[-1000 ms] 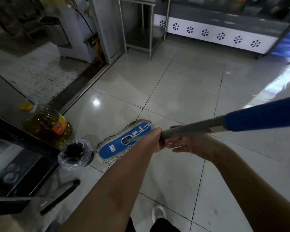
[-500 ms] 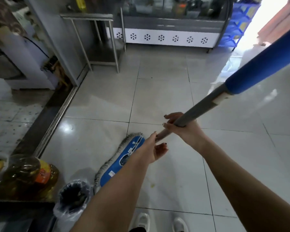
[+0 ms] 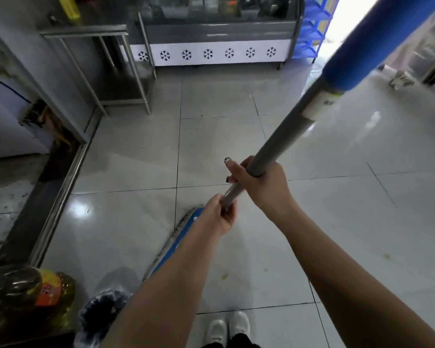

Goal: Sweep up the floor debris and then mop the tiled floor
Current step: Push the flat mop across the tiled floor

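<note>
Both our grips curl round the mop handle (image 3: 286, 136), left hand (image 3: 219, 217) below right hand (image 3: 263, 187); mop head (image 3: 183, 232) on tiled floor (image 3: 126, 222).

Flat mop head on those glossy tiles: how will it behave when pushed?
Likely glides easily: the mop head lies on the glossy, wet-looking tiled floor. Its fringe looks soft, so the edges probably flop and trail. The handle looks rigid, so pushes should transmit directly.

Dim interior, doorway glare upper right, floor reflections, fisheye edges
</note>
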Tool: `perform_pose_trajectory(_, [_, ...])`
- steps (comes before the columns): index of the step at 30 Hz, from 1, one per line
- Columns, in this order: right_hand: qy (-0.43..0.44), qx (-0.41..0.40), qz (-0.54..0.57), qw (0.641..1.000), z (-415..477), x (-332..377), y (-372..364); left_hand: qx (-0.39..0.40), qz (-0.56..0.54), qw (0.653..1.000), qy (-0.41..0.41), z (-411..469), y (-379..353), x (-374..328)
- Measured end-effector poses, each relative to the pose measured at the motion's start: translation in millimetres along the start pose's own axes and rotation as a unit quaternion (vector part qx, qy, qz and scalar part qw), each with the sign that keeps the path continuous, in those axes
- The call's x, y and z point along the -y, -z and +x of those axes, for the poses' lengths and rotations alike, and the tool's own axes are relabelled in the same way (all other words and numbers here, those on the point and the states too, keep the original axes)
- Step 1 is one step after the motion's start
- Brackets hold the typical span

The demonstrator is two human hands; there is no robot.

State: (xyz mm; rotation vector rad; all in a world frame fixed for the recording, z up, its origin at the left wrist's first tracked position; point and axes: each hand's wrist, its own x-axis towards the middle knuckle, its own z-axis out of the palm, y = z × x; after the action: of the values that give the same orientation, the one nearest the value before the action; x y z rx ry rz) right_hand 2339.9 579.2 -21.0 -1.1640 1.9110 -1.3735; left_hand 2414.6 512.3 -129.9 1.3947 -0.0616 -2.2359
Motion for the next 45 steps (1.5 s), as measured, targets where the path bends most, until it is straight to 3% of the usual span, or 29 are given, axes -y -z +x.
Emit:
perform_pose_trajectory(8, [0.013,-0.064,-0.07,0.995,4.4,26.9,21.6,0.006,0.024,0.998,0.062,-27.0,-37.4,7.0])
perform_pose_trajectory(12, [0.015,-0.102,-0.126,0.987,-10.3,35.6,25.0,0.054,0.113,0.984,0.129,-32.8,-39.0,14.8])
perform_pose_trajectory(17, [-0.004,-0.171,-0.176,0.969,-24.2,48.9,13.4,0.06,0.222,0.958,0.173,-32.0,-35.5,18.9])
perform_pose_trajectory(23, [-0.077,-0.285,-0.232,0.927,-46.2,68.0,-6.4,0.113,0.353,0.898,0.236,-44.8,-28.8,16.0])
perform_pose_trajectory(31, [-0.16,-0.403,-0.2,0.879,-91.1,75.3,-2.5,0.147,0.51,0.8,0.278,-81.2,-22.7,37.4])
perform_pose_trajectory(45, [-0.245,-0.397,-0.122,0.876,-151.0,36.8,32.7,0.132,0.635,0.708,0.28,-77.3,-1.8,90.0])
